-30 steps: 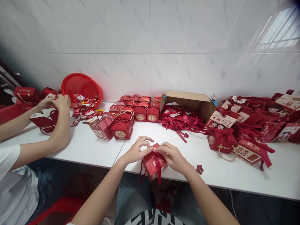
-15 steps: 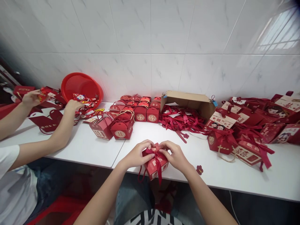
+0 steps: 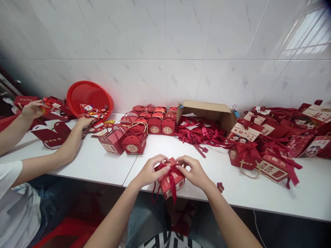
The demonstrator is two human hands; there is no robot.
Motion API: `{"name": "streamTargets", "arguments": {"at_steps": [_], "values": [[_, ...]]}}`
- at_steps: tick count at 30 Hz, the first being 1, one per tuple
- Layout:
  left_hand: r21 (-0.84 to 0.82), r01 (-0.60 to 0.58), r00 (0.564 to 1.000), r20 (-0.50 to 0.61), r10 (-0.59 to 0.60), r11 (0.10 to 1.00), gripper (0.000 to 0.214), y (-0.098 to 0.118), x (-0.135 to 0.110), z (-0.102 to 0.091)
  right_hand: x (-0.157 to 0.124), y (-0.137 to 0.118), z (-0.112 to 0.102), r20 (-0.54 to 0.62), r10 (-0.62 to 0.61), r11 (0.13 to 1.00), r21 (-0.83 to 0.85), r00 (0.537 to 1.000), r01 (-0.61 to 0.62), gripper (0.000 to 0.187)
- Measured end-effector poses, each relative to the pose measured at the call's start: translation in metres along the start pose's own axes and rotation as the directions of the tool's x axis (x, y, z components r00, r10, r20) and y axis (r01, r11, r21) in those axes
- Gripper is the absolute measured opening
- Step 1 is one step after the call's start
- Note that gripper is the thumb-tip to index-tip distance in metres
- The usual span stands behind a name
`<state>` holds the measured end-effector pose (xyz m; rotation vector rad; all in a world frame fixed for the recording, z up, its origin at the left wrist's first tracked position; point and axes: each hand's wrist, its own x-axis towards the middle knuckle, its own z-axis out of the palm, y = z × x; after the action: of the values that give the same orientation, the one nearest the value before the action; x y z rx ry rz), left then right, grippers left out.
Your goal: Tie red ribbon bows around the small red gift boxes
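Observation:
At the front edge of the white table sits a small red gift box [image 3: 178, 182] with pale printed characters. A dark red ribbon [image 3: 172, 184] is tied in a bow on its top, one tail hanging down the front. My left hand [image 3: 154, 170] pinches the bow's left loop between thumb and fingers. On the other side my right hand [image 3: 191, 169] is closed on the right part of the ribbon, its fingertips at the bow. A thin red cord dangles from the box's left side. A dark red flower-shaped piece [image 3: 220, 187] lies right of my right hand.
Red boxes [image 3: 155, 125] stand grouped at the back, beside a cardboard box [image 3: 207, 106] spilling ribbons. More boxes and bags [image 3: 276, 168] fill the right. A co-worker's hands are at the left, one by a red basket [image 3: 90, 86] of wrapped sweets, the other holding red-wrapped sweets.
My hands stay at the bow with only slight shifts; the left loop sticks out a little further left. The co-worker's nearer hand has moved slightly right and lower among the sweets.

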<state>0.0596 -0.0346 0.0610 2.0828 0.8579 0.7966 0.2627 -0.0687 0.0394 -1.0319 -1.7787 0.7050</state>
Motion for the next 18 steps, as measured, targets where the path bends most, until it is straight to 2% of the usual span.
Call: {"name": "streamTargets", "arguments": {"at_steps": [5, 10, 14, 18], "values": [[0.191, 0.013, 1.0, 0.0, -0.013, 0.981, 0.014, 0.005, 0.0, 0.003, 0.0, -0.003, 0.001, 0.005, 0.016, 1.0, 0.026, 1.0, -0.016, 0.012], [0.252, 0.042, 0.998, -0.06, -0.027, 0.967, 0.019, 0.009, -0.001, 0.003, -0.001, -0.003, 0.0, -0.003, 0.044, 0.998, 0.047, 0.999, -0.044, 0.011], [0.142, 0.052, 0.994, -0.102, -0.037, 0.989, 0.016, 0.008, -0.002, 0.006, -0.001, -0.003, 0.001, 0.002, 0.076, 0.992, 0.096, 0.997, -0.076, 0.009], [-0.036, 0.102, 0.976, -0.188, -0.107, 0.994, 0.022, 0.0, -0.001, 0.017, 0.0, -0.004, 0.002, 0.019, 0.102, 0.984, 0.142, 0.995, -0.103, 0.008]]}}
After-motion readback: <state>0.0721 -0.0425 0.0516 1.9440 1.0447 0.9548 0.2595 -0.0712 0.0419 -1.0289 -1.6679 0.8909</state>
